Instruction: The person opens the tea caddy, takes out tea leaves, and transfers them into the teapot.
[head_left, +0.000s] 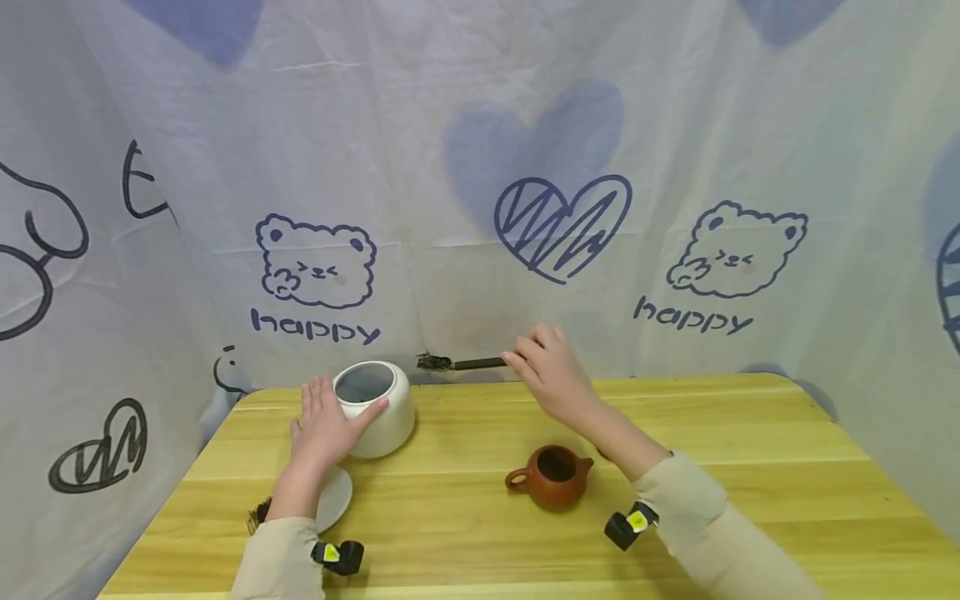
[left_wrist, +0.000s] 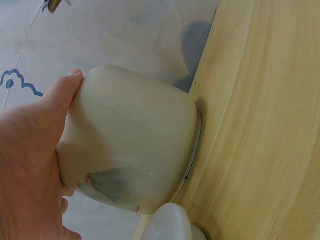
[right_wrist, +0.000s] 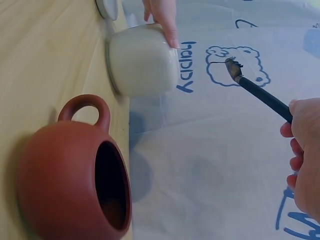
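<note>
Left hand [head_left: 324, 425] clasping white jar [head_left: 396, 425], thumb at rim; right hand [head_left: 551, 375] raised, pinching dark scoop [head_left: 480, 363], tip pointing leftward; reddish-brown teapot [head_left: 555, 495] below right hand; wooden desk [head_left: 450, 542] beneath; printed cloth [head_left: 442, 283] beyond hands

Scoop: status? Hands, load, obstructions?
Left hand holds white jar. Right hand grips raised scoop, dark leafy bits at tip. Teapot lidless, nothing seen covering it.

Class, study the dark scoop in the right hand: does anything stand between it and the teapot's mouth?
Nothing visible does. The right hand holds the dark scoop up, with only open air between it and the uncovered teapot. The white jar, with the left hand on it, stands to the left, outside that path.
</note>
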